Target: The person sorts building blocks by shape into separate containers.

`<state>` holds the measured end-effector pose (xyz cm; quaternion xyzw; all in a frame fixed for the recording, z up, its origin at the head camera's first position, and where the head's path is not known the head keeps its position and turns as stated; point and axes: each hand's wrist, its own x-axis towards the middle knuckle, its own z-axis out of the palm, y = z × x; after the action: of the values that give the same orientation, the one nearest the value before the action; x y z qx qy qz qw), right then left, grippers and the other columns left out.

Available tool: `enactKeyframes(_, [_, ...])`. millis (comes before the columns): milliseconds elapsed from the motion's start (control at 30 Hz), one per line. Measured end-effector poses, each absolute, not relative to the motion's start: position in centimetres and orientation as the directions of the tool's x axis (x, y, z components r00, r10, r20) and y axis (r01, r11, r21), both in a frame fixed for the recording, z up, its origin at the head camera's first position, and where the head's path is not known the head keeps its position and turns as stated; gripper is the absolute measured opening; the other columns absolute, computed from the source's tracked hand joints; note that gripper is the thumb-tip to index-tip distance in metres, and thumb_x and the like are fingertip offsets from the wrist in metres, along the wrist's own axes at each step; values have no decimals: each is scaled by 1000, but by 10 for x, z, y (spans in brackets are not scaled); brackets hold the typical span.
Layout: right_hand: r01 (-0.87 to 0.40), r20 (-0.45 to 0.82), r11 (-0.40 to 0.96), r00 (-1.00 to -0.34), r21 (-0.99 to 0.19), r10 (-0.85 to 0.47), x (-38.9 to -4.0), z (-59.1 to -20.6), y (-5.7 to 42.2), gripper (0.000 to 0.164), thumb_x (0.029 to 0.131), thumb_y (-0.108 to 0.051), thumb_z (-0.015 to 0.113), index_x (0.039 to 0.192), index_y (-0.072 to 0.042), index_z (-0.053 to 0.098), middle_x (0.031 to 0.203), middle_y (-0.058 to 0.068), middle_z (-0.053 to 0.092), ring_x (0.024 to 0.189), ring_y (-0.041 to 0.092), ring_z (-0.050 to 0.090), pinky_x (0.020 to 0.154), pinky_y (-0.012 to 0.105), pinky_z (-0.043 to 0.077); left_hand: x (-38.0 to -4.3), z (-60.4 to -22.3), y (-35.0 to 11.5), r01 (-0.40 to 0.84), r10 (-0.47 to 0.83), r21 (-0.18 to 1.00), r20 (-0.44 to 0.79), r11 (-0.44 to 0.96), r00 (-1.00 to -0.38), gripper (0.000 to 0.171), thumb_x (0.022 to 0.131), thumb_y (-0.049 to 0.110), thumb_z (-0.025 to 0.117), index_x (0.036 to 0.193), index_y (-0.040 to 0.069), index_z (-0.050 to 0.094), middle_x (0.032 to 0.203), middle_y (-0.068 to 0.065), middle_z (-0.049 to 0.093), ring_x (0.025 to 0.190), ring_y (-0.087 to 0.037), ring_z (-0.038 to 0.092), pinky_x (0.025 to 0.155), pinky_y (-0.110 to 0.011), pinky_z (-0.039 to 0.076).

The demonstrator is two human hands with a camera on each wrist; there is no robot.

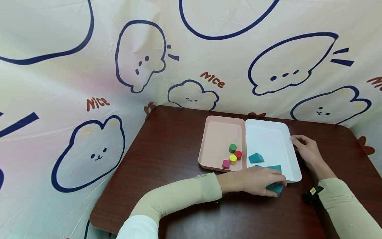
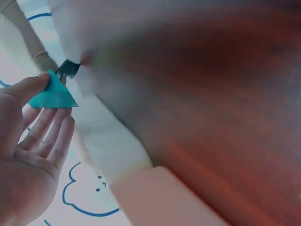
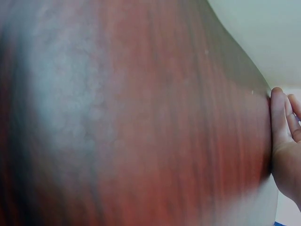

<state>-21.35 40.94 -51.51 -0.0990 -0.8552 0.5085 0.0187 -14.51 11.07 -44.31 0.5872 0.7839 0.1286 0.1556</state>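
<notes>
My left hand [image 1: 258, 181] pinches a teal triangular block [image 2: 55, 93] between thumb and fingers, just over the near edge of the white tray [image 1: 267, 132]. In the left wrist view the left hand [image 2: 35, 141] shows its palm side, with the block's pointed face up. Inside the tray lies one teal block [image 1: 256, 158]; a second teal block [image 1: 274, 167] is partly covered by my left hand. At the tray's right side, my right hand [image 1: 308, 152] touches the outer wall with its fingertips. The right wrist view shows that hand [image 3: 284, 136] with thumb and fingers fairly straight.
A pink tray [image 1: 222, 124] adjoins the white one on the left. It holds a green cylinder [image 1: 232, 148], a red cylinder [image 1: 238, 155], a yellow cylinder [image 1: 232, 159] and a magenta cylinder [image 1: 226, 164]. Both trays sit on a dark wooden table [image 1: 173, 142], before a patterned curtain [image 1: 232, 56].
</notes>
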Motion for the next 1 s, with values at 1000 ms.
enactKeyframes(1000, [157, -78, 463, -980, -872, 185, -217, -517, 411, 63, 110, -49, 51, 144, 5, 53, 141, 19, 51, 94, 3, 58, 72, 15, 57, -191, -413, 110, 791, 907, 538, 107, 292, -407, 50, 98, 32, 80, 141, 13, 62, 121, 9, 64, 108, 4, 57, 96, -3, 40])
